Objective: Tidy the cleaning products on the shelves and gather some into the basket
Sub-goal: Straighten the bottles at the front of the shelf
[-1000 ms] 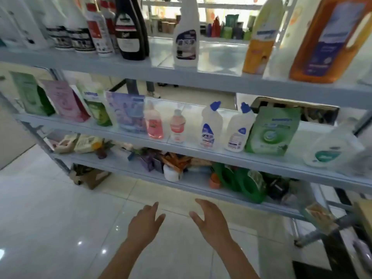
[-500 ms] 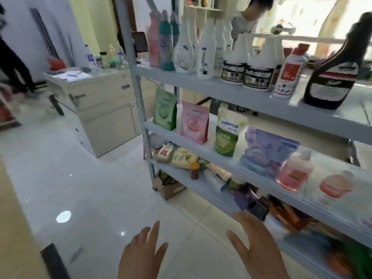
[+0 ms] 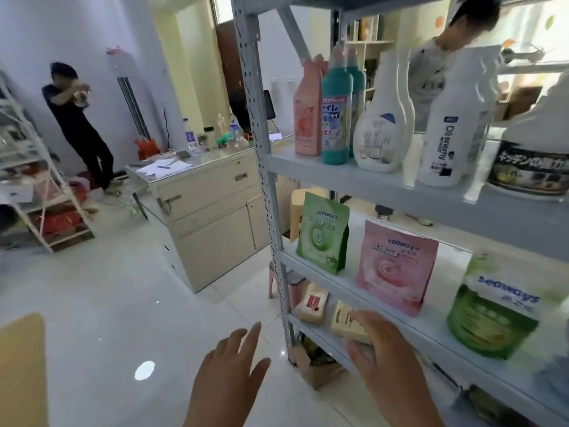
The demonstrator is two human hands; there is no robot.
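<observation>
A grey metal shelf unit (image 3: pixel 271 192) fills the right half of the head view. Its upper shelf carries a pink bottle (image 3: pixel 307 115), a teal bottle (image 3: pixel 336 118) and white bottles (image 3: pixel 379 131). On the shelf below stand a green pouch (image 3: pixel 323 234), a pink pouch (image 3: pixel 397 269) and a second green pouch (image 3: pixel 492 312). Lower down lie pale soap packs (image 3: pixel 313 303). My left hand (image 3: pixel 228 377) hovers open over the floor, holding nothing. My right hand (image 3: pixel 388 362) is open with spread fingers in front of the lower shelf, near a soap pack (image 3: pixel 345 318). No basket is visible.
A beige cabinet (image 3: pixel 209 217) with papers and bottles on top stands left of the shelves. A cardboard box (image 3: pixel 314 365) sits on the floor under the shelf corner. A person (image 3: pixel 80 127) stands at the back left, another behind the shelves (image 3: pixel 437 66). A white rack (image 3: pixel 40 186) is far left.
The view has swung left along the shelves to their left end. Both hands stay open and raised, the right one now in front of the lower shelf.
</observation>
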